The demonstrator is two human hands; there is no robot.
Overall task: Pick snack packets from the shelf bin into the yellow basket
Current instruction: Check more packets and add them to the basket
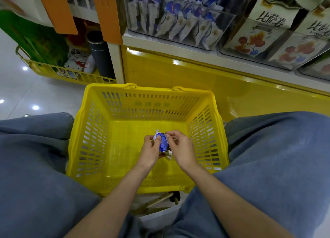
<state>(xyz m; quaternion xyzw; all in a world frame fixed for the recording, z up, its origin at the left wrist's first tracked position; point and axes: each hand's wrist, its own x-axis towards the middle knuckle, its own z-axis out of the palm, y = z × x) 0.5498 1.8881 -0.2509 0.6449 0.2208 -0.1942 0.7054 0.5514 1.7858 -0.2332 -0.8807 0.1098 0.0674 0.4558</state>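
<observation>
A yellow basket (100,123) stands on the floor between my knees. Inside it, low over its bare bottom, both hands hold blue-and-white snack packets (162,142). My left hand (150,152) grips them from the left with the thumb on top. From the right, my right hand (182,148) pinches their upper edge. How many packets are in the bundle I cannot tell. On the shelf above, a clear shelf bin (178,18) holds several of the same blue-and-white packets.
To the right of that bin, clear bins (278,41) hold white cartons with red prints. The shelf base (178,73) is glossy yellow. At the left a yellow wire rack (59,73) holds goods, with white tiled floor (21,94) around it.
</observation>
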